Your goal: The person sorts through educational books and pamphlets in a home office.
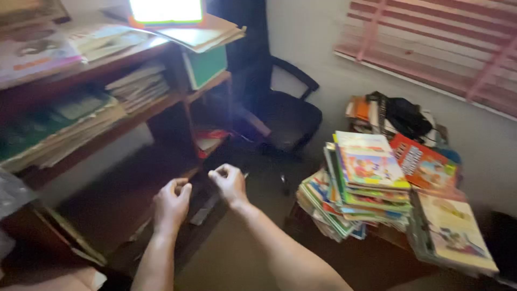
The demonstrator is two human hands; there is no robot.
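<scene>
Left hand [172,203] and right hand [230,183] both clenched, grasping nothing, before the dark wooden shelf [161,102]; bare floor [253,253] between shelf and colourful book stack [366,183].

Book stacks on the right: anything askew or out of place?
Yes. The book stacks on the right are fanned and crooked, with edges overhanging. Both the left hand and right hand are closed, away from them.

A dark wooden bookshelf [161,108] fills the left of the frame, its shelves stacked with flat books. A black office chair [288,116] stands at upper centre against a pale wall [334,81]. Reddish window blinds [441,48] hang at upper right. The brown floor [242,253] lies dim below.
</scene>
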